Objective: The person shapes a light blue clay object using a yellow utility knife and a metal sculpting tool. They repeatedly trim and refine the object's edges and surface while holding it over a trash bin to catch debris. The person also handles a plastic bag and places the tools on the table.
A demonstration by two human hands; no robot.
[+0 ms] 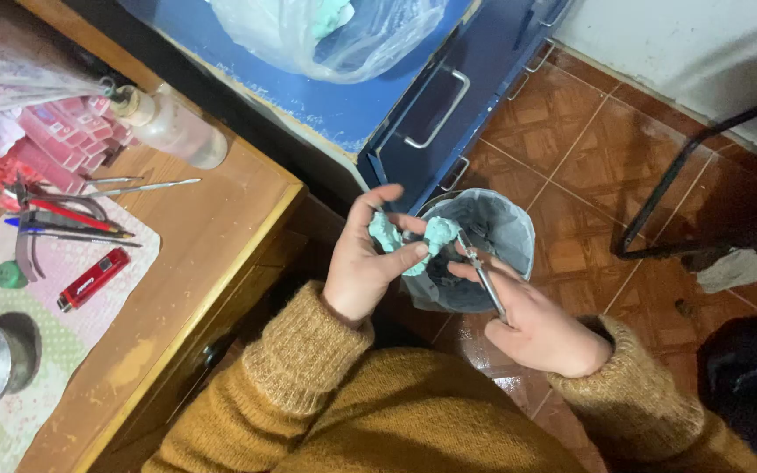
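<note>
- Head view looks down at your lap: your left hand (pixel 363 263) pinches a pale green, lumpy moulded piece (pixel 413 241) between thumb and fingers, closed firmly on it.
- Your right hand (pixel 532 320) is wrapped around a thin metal tool (pixel 482 278), its tip touching the green piece near the top.
- Both hands meet just above a small grey bin (pixel 505 232) lined with a bag, which stands on the brown tiled floor (pixel 571 131) between your knees.
- Judging by the pose, you are mid-way through trimming or scraping the piece, with scraps meant to drop into the bin.
- The next stroke likely calls for a steady left grip, a light touch from the tool, and turning the piece to reach an unworked side.
- To your left, a wooden table (pixel 212 236) carries a red lighter (pixel 92 278), more slim tools and a plastic bottle (pixel 173 127).
</note>
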